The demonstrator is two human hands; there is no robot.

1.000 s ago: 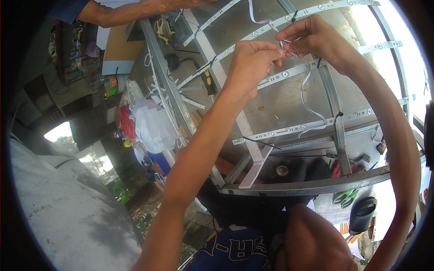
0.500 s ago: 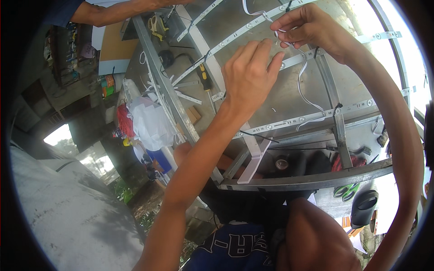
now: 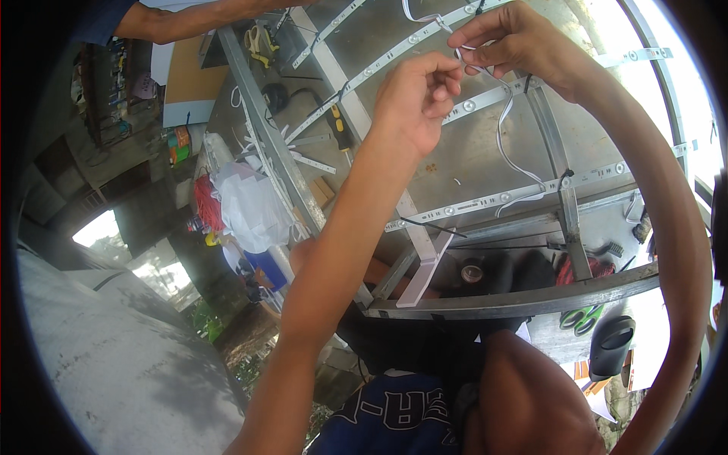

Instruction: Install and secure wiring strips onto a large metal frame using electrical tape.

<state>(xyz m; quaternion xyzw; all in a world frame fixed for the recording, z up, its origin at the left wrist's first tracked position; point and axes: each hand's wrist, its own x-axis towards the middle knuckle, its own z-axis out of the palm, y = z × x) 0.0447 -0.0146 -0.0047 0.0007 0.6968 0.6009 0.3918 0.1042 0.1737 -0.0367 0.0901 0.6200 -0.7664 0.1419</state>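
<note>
My right hand [image 3: 509,47] pinches a thin white wire [image 3: 500,130] between thumb and fingertips. Close to its left, my left hand [image 3: 418,98] is closed with its fingers curled inward, near the held part of the wire. What the left fingertips hold, if anything, cannot be made out. From the right hand the wire loops down to a white LED strip [image 3: 500,200] dotted with round lenses. Another LED strip [image 3: 485,102] runs just below both hands. Black zip ties [image 3: 566,176] fasten the strips to a grey metal frame [image 3: 523,302].
Another person's forearm [image 3: 171,23] reaches over the far left of the frame. A yellow-handled screwdriver [image 3: 339,125], yellow-handled snips [image 3: 262,45] and a white plastic bag [image 3: 246,205] lie to the left. Green-handled scissors [image 3: 582,320] and a black slipper [image 3: 612,349] are at lower right.
My left hand has turned, its outstretched fingers now curled inward, and its wrist has moved up slightly. The right hand keeps its pinch on the wire, nearly in place.
</note>
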